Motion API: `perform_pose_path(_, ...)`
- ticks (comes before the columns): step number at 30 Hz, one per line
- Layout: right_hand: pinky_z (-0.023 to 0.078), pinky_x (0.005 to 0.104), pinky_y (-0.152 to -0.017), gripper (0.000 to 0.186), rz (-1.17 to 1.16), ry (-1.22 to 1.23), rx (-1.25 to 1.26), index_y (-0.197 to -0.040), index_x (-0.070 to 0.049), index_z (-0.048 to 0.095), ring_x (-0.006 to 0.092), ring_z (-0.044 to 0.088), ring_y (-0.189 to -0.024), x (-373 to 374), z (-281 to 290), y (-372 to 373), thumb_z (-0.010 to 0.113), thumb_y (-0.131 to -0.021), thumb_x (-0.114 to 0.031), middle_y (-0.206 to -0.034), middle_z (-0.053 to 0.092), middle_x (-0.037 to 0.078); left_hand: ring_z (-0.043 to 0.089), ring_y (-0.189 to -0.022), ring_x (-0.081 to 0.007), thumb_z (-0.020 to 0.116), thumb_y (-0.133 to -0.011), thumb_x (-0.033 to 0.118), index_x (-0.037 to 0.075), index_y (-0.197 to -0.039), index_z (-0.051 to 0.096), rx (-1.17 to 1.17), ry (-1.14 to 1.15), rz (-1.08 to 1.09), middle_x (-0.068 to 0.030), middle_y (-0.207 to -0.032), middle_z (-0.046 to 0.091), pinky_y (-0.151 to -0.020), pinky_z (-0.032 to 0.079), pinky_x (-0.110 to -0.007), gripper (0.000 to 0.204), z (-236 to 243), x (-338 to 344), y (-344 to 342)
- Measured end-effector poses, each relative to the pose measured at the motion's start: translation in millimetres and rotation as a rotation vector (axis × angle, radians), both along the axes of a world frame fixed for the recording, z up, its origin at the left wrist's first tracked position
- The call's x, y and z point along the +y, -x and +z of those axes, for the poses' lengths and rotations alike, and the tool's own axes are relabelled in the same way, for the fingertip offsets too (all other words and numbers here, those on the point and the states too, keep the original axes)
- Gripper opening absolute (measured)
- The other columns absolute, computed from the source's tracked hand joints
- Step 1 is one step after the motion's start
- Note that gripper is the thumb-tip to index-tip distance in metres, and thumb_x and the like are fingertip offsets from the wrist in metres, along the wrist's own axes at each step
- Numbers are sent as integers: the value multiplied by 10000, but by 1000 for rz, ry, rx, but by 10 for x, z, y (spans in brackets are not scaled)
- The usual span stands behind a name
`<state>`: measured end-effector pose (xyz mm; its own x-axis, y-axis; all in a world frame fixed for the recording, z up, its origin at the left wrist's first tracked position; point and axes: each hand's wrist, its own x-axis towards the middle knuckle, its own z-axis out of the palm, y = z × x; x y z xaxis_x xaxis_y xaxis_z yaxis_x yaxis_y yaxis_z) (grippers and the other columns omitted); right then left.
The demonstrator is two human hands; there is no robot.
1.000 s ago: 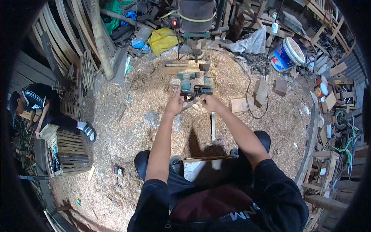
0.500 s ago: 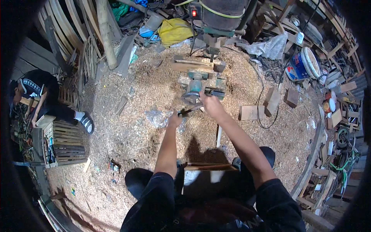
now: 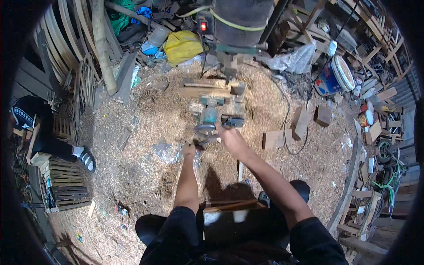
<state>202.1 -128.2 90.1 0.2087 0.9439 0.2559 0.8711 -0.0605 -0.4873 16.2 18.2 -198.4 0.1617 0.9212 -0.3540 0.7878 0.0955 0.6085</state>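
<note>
My left hand (image 3: 189, 151) is closed around the end of a dark lever (image 3: 201, 143), slightly blurred. My right hand (image 3: 230, 138) is closed at the right edge of a metal handwheel (image 3: 204, 128), its grip partly hidden from above. The wheel sits at the near end of a green machine vise (image 3: 210, 115). Beyond it, a length of wood (image 3: 205, 92) lies across the machine, beneath a drill chuck (image 3: 228, 73). The dark machine body (image 3: 240, 22) stands above, with its red switch (image 3: 203, 26) lit.
Shavings cover the floor (image 3: 145, 176). Wood blocks (image 3: 277, 138) and a black cable (image 3: 288, 106) lie to the right, before a paint bucket (image 3: 324, 79). Another person (image 3: 37, 128) sits at the left by a slatted crate (image 3: 68, 181). A wooden box (image 3: 229, 216) stands between my legs.
The whole view has shifted, so the machine and my hands appear lower and farther left. Both hands keep their places at the lever and handwheel.
</note>
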Motion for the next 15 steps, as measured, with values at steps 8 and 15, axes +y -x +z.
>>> perform_pose_path(8,557,483,-744,451,-30,158,94,-1279,21,561,419,681,-827,-191,67,-97,551,-829,22,-951,675,277,653,-845,-474,564,-880,353,-9,-959,602,-54,-260,-38,-283,-850,666,-799,506,-536,372,1418,-380,-49)
perform_pose_path(15,560,444,-726,425,-30,36,207,-1287,-16,592,404,682,-817,-383,-71,-337,579,-862,-6,-944,654,291,631,-887,-480,578,-895,231,34,-1058,563,-377,-247,-270,-289,-926,653,-798,492,-524,257,2207,-1151,-443)
